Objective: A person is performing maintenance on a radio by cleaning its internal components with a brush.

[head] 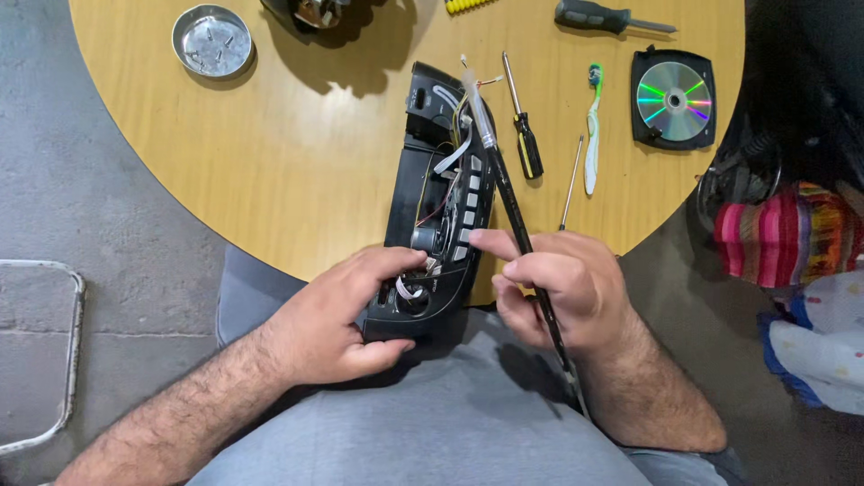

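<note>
left fingers [396, 263] are closed on the near end of the black panel [438, 207], thumb below, steadying it at the table [270, 153] edge over the lap. right fingers [504, 245] pinch a long black tool [506, 193] laid across the panel's exposed buttons and wires. step in hand, as judged: work on the panel's internals. fine tip control is required. screwdriver [522, 121], toothbrush [592, 130], disc [673, 99], metal dish [212, 40] lie beyond.
</note>
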